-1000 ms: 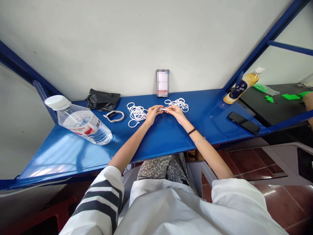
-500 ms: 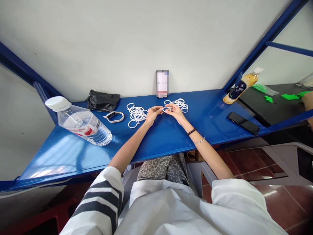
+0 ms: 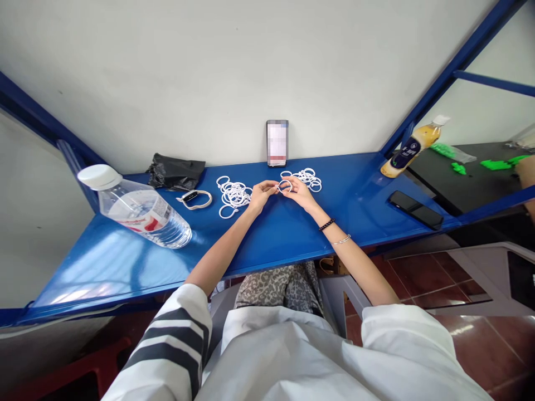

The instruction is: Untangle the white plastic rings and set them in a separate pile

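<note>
Between my two hands, above the blue table, is a white plastic ring (image 3: 285,180), tilted so that its round opening shows. My left hand (image 3: 263,194) pinches its left side with closed fingertips. From the right, the thumb and fingers of my right hand (image 3: 300,192) grip the same ring. A loose pile of similar white rings (image 3: 234,195), some with a small knob on the rim, lies just left of my left hand. Behind my right hand lies a smaller group of white rings (image 3: 309,177), partly hidden by the fingers.
A phone (image 3: 277,143) leans upright against the wall. On the left of the table (image 3: 267,239) are a water bottle (image 3: 142,214), a wristwatch (image 3: 195,199) and a black plastic bag (image 3: 178,171). A drink bottle (image 3: 412,147) and another phone (image 3: 416,210) are on the right.
The ring in my hands has turned, and its opening now looks rounder from above. Both hands stay in nearly the same place. The piles look unchanged.
</note>
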Motion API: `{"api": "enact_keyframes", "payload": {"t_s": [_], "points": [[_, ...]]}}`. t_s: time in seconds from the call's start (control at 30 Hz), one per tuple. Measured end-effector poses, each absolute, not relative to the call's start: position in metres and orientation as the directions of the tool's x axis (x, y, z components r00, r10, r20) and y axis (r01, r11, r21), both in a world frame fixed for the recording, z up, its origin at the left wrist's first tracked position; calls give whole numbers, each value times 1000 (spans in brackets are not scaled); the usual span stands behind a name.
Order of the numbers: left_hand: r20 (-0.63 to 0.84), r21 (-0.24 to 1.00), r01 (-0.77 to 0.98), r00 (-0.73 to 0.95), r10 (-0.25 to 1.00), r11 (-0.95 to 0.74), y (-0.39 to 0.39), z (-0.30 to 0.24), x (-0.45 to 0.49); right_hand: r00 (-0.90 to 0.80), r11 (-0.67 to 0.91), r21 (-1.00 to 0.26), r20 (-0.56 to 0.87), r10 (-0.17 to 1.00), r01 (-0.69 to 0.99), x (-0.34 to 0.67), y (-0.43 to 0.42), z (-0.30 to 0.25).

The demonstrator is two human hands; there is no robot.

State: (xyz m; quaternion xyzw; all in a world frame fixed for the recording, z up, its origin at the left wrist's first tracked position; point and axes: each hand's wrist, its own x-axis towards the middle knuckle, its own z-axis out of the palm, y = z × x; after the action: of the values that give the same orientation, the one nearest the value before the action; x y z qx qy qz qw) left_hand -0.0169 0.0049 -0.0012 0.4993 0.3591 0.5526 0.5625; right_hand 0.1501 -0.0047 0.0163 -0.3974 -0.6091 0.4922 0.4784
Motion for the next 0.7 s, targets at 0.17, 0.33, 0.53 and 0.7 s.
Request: {"api": "enact_keyframes", "payload": {"t_s": [0.17,0.33,0.53,0.7], "points": [[160,958,-261,134,978,-121,4,0,-17,-199,208,-978,197,960,31,149,-5,16],[137,963,-248,126,982,-103,4,0,-16,-188,207,-978,197,962,32,148,-4,15],[157,963,-241,147,977,-119,5,-1,-15,-192,221,-975,211,958,34,148,-6,18],[166,967,-215,143,976,-133,4,0,-15,-194,211,-977,201,960,31,148,-6,18]]}}
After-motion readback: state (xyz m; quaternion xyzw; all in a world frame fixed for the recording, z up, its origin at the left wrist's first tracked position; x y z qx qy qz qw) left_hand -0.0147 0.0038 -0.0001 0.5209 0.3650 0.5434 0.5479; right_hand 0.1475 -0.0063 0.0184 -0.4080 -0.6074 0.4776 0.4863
